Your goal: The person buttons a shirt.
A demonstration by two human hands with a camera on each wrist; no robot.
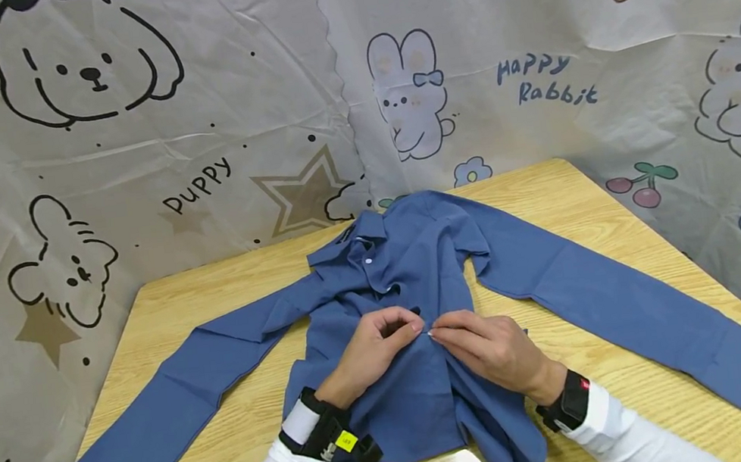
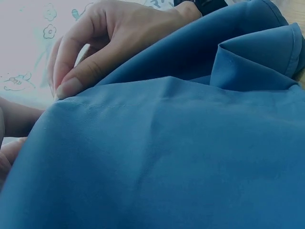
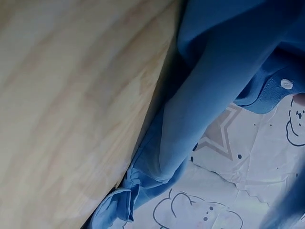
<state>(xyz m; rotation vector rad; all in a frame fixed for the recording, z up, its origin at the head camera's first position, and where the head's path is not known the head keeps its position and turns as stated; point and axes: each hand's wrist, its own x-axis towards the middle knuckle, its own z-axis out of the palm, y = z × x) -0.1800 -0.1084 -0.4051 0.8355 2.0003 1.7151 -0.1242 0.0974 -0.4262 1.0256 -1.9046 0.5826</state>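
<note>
A blue long-sleeved shirt (image 1: 397, 403) lies front up, its collar (image 1: 370, 227) towards the far side and both sleeves spread out. Over the middle of its front, the left hand (image 1: 373, 349) pinches the cloth at the front edge between thumb and fingers. Close beside it, fingertips nearly meeting, the right hand (image 1: 497, 350) pinches the facing edge, where a small white spot, seemingly a button (image 1: 431, 333), shows. Higher up, a white button (image 1: 368, 261) sits near the collar. In the right wrist view another white button (image 3: 286, 84) shows on the shirt edge.
The shirt lies on a light wooden table (image 1: 617, 226). Its left-hand sleeve (image 1: 183, 389) runs to the near left edge, and the other sleeve (image 1: 625, 293) reaches the right side. A printed white curtain (image 1: 202, 75) hangs behind the table.
</note>
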